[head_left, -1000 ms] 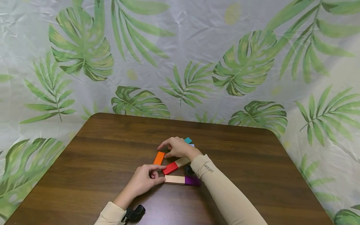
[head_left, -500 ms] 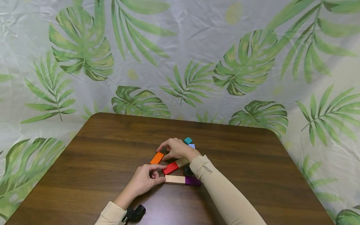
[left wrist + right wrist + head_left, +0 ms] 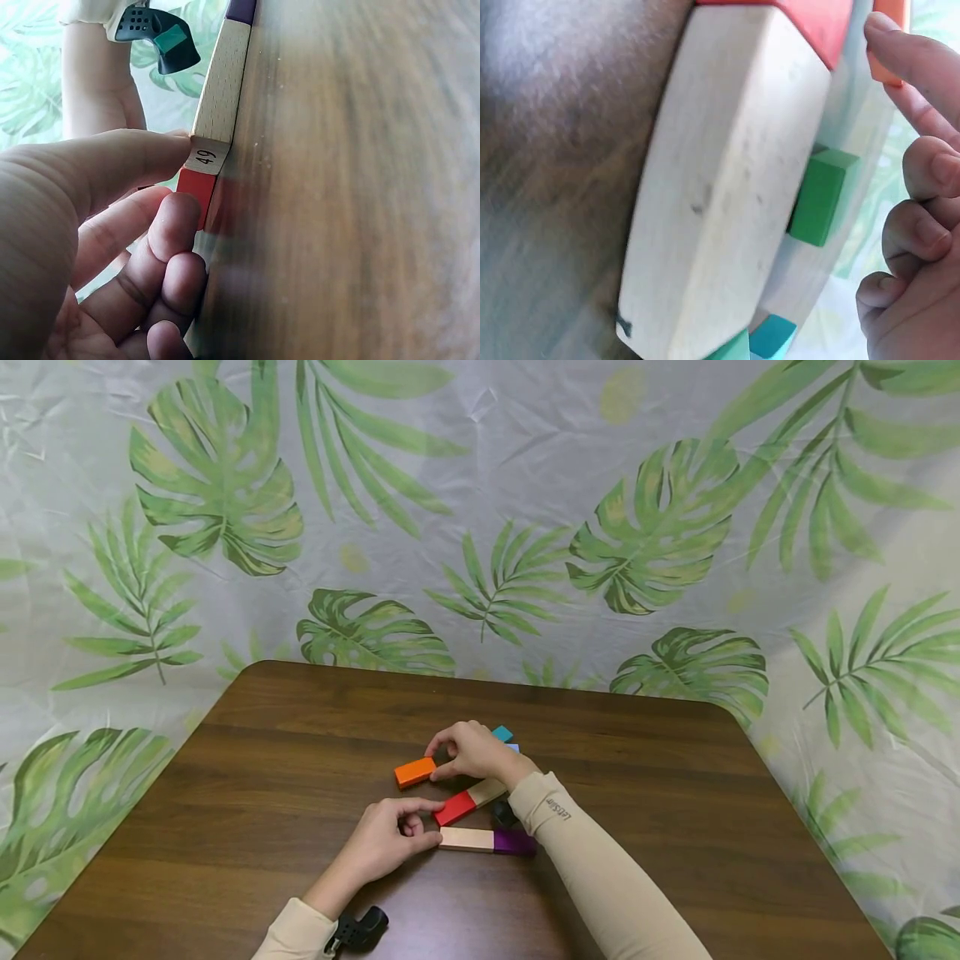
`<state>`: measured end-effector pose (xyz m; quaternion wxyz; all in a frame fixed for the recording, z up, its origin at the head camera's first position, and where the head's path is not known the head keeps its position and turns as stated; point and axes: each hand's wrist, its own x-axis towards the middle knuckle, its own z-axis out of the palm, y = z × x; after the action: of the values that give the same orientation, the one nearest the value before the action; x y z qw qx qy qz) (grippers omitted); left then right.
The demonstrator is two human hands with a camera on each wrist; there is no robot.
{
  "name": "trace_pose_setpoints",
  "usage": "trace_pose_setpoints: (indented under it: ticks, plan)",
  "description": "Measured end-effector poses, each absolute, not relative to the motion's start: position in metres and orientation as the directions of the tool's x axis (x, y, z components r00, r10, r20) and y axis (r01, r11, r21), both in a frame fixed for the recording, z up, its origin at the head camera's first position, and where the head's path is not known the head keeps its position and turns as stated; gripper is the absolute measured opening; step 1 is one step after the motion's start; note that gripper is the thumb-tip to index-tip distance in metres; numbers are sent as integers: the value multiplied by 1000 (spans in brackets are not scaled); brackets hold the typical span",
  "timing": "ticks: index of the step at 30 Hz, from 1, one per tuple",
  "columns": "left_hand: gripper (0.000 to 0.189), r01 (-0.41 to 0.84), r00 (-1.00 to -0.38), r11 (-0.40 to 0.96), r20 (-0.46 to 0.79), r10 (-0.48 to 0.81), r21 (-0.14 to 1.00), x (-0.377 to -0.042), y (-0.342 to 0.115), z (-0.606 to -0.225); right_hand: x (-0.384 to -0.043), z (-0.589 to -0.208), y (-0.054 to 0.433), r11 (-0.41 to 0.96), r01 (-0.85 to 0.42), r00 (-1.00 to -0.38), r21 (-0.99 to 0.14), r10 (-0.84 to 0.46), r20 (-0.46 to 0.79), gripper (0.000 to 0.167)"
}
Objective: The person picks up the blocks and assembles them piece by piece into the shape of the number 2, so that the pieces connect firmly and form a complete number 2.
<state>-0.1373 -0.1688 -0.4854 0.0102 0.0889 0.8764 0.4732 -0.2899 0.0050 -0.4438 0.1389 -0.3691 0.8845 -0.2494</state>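
Observation:
In the head view my right hand (image 3: 476,752) pinches the right end of an orange block (image 3: 415,772) between thumb and finger. In the right wrist view part of that orange block (image 3: 887,71) shows between the fingertips, the other fingers curled. My left hand (image 3: 384,839) rests beside two rows of blocks. Its thumb touches the end of a plain wooden block (image 3: 467,839) marked 49, and its index fingertip is at a red block (image 3: 453,808). A purple block (image 3: 513,842) continues the front row; another plain wooden block (image 3: 486,791) continues the red one.
Behind the right hand lie a teal block (image 3: 502,734) and a light blue block (image 3: 513,747), partly hidden. A green block (image 3: 821,199) shows in the right wrist view. The brown table (image 3: 300,727) reaches back to a leaf-print curtain (image 3: 525,485).
The orange block has turned from steeply slanted to nearly crosswise, its near end swinging left and away. My right hand has shifted slightly around it; the left hand has stayed still.

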Motion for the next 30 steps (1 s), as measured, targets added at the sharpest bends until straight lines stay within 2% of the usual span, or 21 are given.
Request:
trace_pose_setpoints:
  ticks: [6, 18, 30]
  plan:
    - [31, 150, -984, 534, 73, 163, 832, -137, -168, -484, -302, -434, 17, 619, -544, -743, -567, -669, -17, 30]
    - [32, 139, -987, 532, 73, 145, 835, -136, -167, -484, -323, -432, 45, 727, -380, -896, -572, -444, 30, 31]
    - [31, 133, -987, 526, 66, 144, 840, -135, -167, -483, -328, -443, 52, 818, -307, -932, -487, -361, -18, 34]
